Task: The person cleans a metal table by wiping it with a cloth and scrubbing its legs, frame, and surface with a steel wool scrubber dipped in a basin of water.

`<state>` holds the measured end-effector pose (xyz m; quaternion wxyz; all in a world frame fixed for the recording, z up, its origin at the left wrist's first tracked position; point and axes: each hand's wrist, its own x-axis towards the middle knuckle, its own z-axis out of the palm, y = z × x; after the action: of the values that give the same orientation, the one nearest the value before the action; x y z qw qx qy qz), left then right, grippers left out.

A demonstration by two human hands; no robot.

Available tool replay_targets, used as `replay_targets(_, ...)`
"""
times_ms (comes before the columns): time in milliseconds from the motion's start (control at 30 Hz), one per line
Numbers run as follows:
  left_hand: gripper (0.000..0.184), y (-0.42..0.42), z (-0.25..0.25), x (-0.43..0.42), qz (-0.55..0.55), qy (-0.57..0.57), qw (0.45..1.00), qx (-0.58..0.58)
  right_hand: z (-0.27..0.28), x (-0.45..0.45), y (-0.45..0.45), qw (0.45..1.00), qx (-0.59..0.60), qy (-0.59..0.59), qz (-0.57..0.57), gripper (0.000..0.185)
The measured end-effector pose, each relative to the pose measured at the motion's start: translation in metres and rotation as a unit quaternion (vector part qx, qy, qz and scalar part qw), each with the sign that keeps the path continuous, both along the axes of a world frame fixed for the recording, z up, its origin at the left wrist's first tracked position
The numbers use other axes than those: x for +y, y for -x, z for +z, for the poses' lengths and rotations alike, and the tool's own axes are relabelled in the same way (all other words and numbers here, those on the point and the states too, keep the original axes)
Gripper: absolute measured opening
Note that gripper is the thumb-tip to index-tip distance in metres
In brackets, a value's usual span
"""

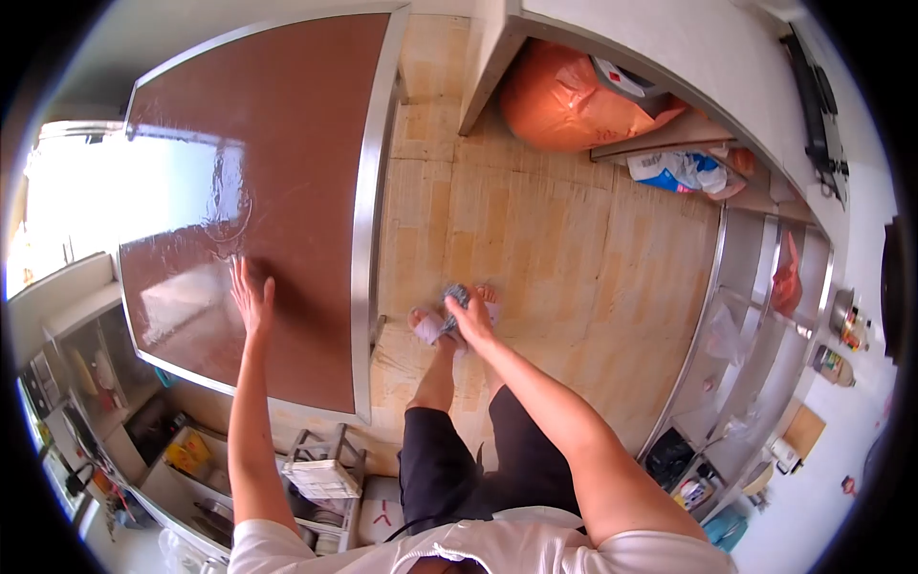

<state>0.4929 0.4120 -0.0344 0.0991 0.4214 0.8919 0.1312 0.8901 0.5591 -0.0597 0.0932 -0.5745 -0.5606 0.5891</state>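
Note:
My left hand point(251, 301) is stretched out over the brown tabletop point(306, 163), its fingers extended and holding nothing. Whether the fingertips touch the surface is hard to tell. Just beyond them, wet streaks point(229, 206) shine on the tabletop, which has a silvery metal edge. My right hand point(472, 321) is closed around a crumpled grey wad point(457, 295), either a cloth or a scourer. It hangs in front of my body, above my sandalled feet point(426, 325).
A wood-patterned floor point(564, 249) runs between the table and the counter point(660, 48). Beneath the counter is a large orange bag point(555, 96) beside a blue-and-white package point(674, 172). A small rack or stool point(325, 475) stands near my left leg. Open drawers point(191, 478) are at lower left.

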Motion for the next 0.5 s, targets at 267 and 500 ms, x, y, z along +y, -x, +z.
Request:
replay_targets(267,0.059,0.042,-0.018,0.061,0.019,0.031,0.996,0.081,-0.058,0.096,0.029,0.985,-0.111,-0.127,0.020,0.033)
replay_targets(500,0.060,0.034,-0.015,0.066,0.033,0.041,0.988,0.149,-0.161,0.200,0.136,0.984,0.070,0.036,-0.160,0.047)
